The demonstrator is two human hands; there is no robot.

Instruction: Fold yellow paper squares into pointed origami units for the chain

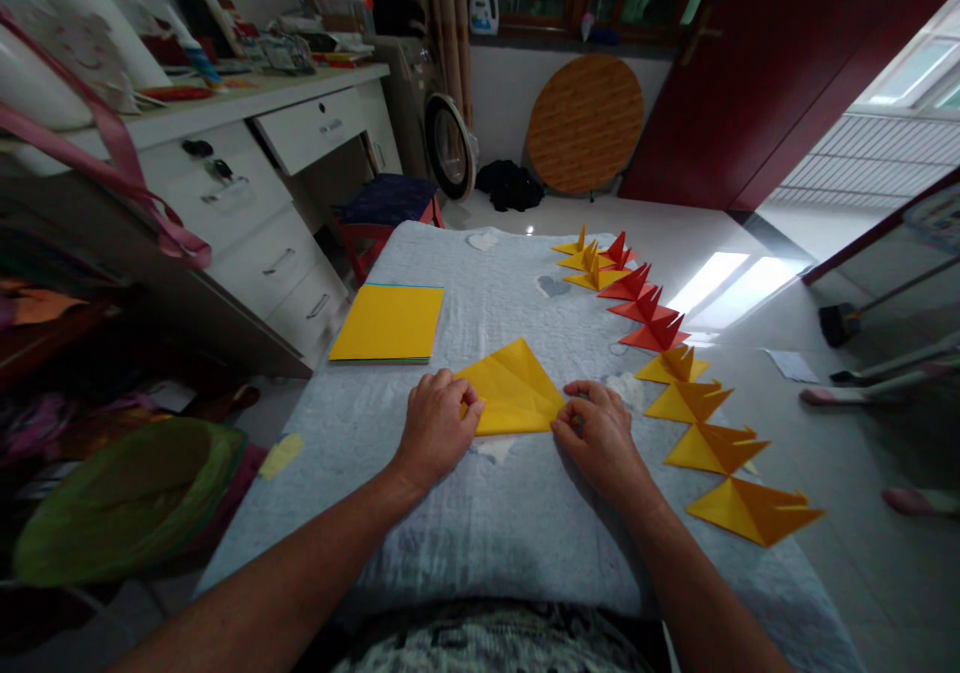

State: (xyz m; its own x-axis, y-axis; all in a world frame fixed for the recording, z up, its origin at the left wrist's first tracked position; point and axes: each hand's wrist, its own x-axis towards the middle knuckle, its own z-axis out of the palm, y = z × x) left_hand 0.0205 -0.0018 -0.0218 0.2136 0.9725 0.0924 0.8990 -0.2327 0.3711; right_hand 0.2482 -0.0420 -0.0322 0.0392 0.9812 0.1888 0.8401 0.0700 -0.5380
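Note:
A creased sheet of yellow origami paper (517, 388), partly folded, lies on the cloth-covered table (480, 523) in front of me. My left hand (442, 418) pinches its left corner between thumb and fingers. At the right corner, my right hand (596, 423) grips the paper with bent fingers. Beyond my left hand rests a stack of square paper (390, 323), yellow on top. Along the right edge stand folded yellow paper figures (712, 443) with pointed tips. Farther back are red ones (649, 308) and smaller-looking yellow ones (589, 263).
A white desk (247, 213) with drawers stands at the left, a dark-topped stool (394, 198) beside it. Behind are an open washing machine (450, 148) and a round wooden board (585, 123). A green chair (127, 493) is near the table's left side.

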